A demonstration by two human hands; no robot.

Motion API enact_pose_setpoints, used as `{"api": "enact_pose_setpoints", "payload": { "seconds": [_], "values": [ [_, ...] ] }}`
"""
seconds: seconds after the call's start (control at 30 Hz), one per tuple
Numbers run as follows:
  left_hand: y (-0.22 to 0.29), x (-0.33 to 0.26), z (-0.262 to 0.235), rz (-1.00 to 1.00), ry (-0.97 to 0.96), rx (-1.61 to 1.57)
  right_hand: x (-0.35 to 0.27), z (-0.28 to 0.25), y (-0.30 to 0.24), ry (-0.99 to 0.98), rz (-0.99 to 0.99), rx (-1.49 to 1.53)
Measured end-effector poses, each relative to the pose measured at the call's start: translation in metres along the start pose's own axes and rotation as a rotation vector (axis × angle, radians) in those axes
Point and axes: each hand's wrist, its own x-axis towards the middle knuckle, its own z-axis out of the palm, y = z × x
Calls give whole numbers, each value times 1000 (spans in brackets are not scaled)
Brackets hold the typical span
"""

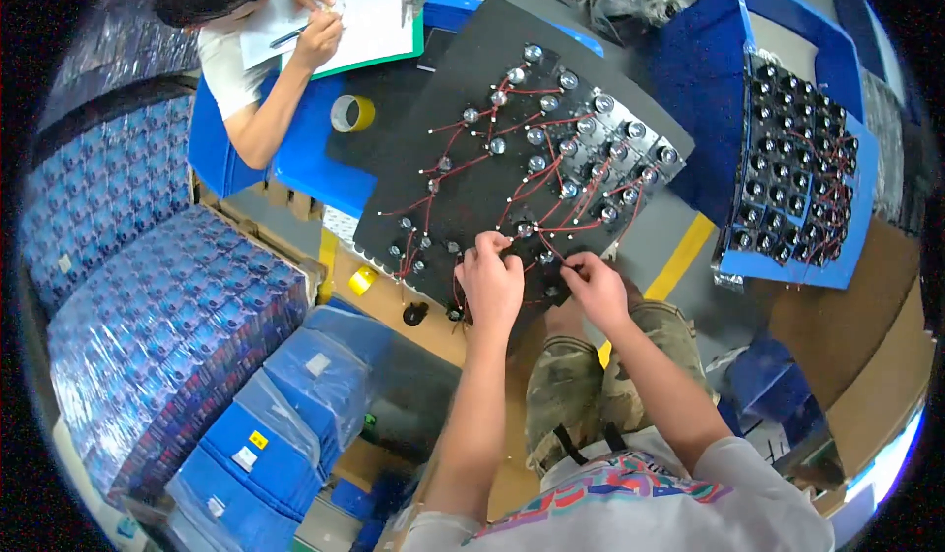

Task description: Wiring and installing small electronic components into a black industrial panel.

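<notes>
A black board (399,173) lies tilted in front of me, with several small round parts with clear lenses (536,136) and thin red wires on it. My left hand (489,281) rests at the board's near edge, fingers curled and pinched beside one lens part (525,228); what they hold, if anything, is hidden. To its right, my right hand (598,291) has thumb and forefinger pinched together on a red wire (553,250) that runs up toward that same part. Another lens part (546,257) sits between the two hands.
At the right, a blue bin (704,69) stands by a blue tray (858,227) with rows of black round parts (778,173). Yellow tape rolls (362,114) lie left of the board. A co-worker's hand (320,38) holds a pen over a clipboard (418,45). Blue boxes (261,444) stand lower left.
</notes>
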Motion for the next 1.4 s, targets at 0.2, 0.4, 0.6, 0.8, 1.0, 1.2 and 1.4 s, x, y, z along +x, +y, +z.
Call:
{"api": "enact_pose_setpoints", "payload": {
  "seconds": [0.2,0.4,0.6,0.8,1.0,1.2,1.4],
  "values": [
    [-1,2,-6,-72,-4,-44,6,7,-20,11,-107,114],
    [-12,4,-7,-70,89,-60,10,15,-50,-16,-242,-57],
    [-18,29,-6,-123,140,-128,24,12,-74,17,-270,-90],
    [-15,44,2,-330,-9,-491,35,8,-75,51,-241,-13],
    [-2,54,6,-342,7,-652,38,5,-71,38,-231,32],
    [-12,49,16,-345,-22,-783,32,12,-64,4,-223,89],
    [-7,34,0,-355,-35,-757,26,13,-57,-26,-185,108]
  ]
}}
